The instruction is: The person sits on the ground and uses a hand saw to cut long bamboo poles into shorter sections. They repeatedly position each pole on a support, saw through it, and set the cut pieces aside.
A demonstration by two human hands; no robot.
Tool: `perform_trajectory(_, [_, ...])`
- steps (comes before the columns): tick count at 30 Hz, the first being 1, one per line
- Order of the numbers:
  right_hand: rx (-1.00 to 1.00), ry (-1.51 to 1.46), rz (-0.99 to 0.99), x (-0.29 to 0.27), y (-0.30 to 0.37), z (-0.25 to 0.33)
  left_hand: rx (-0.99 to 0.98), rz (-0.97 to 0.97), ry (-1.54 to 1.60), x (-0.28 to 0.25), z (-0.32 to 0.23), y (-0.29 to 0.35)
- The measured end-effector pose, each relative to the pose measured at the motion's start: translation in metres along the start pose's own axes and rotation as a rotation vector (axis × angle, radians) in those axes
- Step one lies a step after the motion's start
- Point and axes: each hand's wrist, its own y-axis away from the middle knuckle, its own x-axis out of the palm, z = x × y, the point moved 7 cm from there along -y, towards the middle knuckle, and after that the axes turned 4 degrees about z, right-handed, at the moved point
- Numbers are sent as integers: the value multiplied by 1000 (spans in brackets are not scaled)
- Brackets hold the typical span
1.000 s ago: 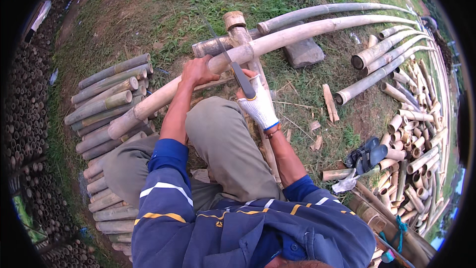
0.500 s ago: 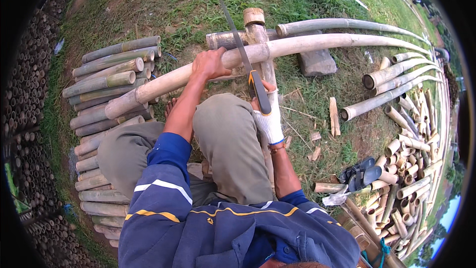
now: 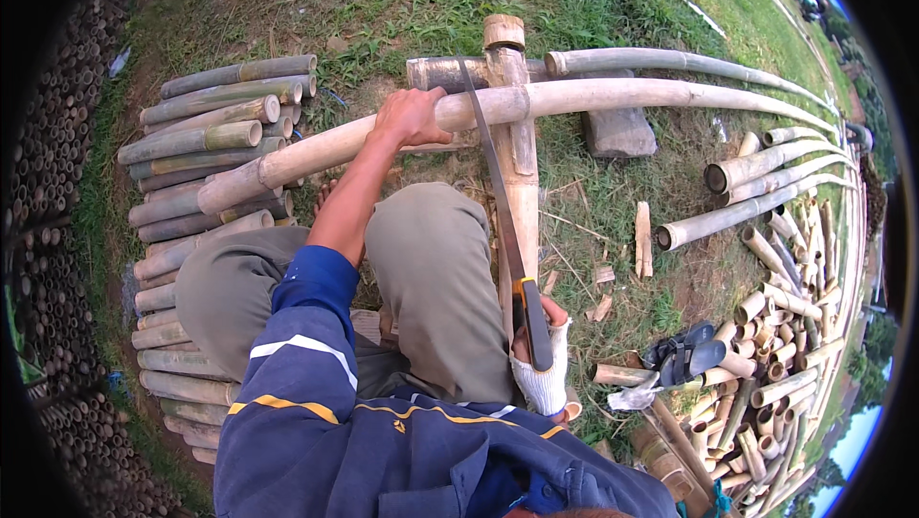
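Observation:
A long pale bamboo pole [image 3: 613, 97] runs from the stack at left across to the far right, resting on an upright bamboo post [image 3: 520, 221]. My bare left hand [image 3: 410, 119] grips it from above, just left of the saw blade. My right hand [image 3: 544, 365], in a white knit glove, is closed round the black and orange handle of a hand saw [image 3: 502, 183]. The saw's blade lies across the pole between my left hand and the post, with its tip just beyond the pole. Whether it has cut into the bamboo I cannot tell.
Cut bamboo lengths [image 3: 196, 386] are stacked at my left. A stone block [image 3: 619, 128] and more long poles [image 3: 713, 218] lie to the right on grass. A heap of short offcuts [image 3: 771, 336] and dark sandals [image 3: 691, 355] are at lower right.
My right hand has drawn the saw back toward my body, so less blade reaches past the pole. My left hand keeps its place on the pole.

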Motion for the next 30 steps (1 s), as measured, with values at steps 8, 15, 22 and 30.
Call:
perform_trajectory(8, [-84,-234,67,71,-220,7,35,43,41,1,-17,-3])
perform_trajectory(15, [92,-86,38,-4,38,-21,49,18,30,6,1,-2])
perform_trajectory(22, [-11,-112,38,57,-145,-21,-8,39,16,2,-20,1])
perform_trajectory(30, [-89,-190,-8,83,-207,1,-12,-55,22,-9,-11,13])
